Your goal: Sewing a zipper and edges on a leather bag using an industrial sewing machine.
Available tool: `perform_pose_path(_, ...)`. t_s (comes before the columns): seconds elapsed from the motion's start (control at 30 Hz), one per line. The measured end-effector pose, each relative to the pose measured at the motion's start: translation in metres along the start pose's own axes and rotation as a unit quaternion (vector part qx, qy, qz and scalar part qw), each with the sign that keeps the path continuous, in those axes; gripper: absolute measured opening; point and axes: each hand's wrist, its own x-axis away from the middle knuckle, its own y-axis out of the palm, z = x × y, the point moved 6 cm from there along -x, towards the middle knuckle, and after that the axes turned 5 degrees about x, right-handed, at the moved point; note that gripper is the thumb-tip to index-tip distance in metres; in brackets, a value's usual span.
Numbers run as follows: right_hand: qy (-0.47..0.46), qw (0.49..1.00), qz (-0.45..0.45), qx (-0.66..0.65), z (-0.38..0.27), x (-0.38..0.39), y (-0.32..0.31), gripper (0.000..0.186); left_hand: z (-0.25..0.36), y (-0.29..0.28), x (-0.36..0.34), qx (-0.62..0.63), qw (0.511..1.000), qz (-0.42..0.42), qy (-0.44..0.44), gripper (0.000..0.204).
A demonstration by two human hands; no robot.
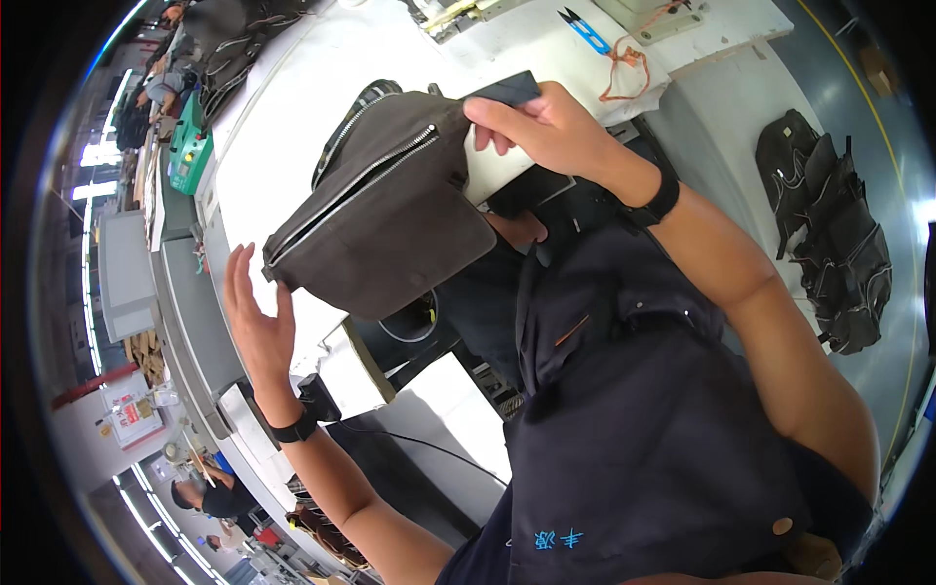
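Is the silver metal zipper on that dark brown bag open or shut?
Open, at least partly: the silver metal zipper on the dark brown bag shows its tooth rows apart, with a dark slit between.

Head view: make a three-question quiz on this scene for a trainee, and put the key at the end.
1. Multiple choice: which hand pinches the upper right corner of the dark bag?
A) left
B) right
C) neither

2. True or false: the blue snips lie on the floor.

3. Fill in the missing word: a silver-coloured ____ runs slantwise across the bag.

Key:
1. B, the right hand, with its thumb on the near face.
2. False; they lie on the white table, next to some orange cord.
3. Zipper.
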Motion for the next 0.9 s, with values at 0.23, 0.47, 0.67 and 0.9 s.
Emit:
perform_pose_path(0.23, -0.019, 0.983, -0.123, 0.138, 0.036, 0.002, -0.017, 0.042, 0.022, 0.02, -0.02, 0.019, 0.993, -0.117, 0.017, 0.106)
perform_pose_path(0.47, -0.002, 0.972, -0.133, 0.192, 0.043, 0.012, -0.002, 0.034, 0.01, 0.026, -0.024, 0.098, 0.978, -0.165, -0.077, 0.071)
perform_pose_path(0.67, 0.102, 0.965, -0.19, -0.149, 0.026, 0.025, 0.074, 0.022, 0.006, -0.001, -0.009, 0.155, 0.973, 0.092, -0.143, 0.031)
perform_pose_path(0.9, 0.209, 0.946, -0.112, -0.22, 0.03, -0.002, 0.085, 0.03, 0.043, 0.002, 0.031, 0.048, 0.982, 0.155, -0.091, 0.045)
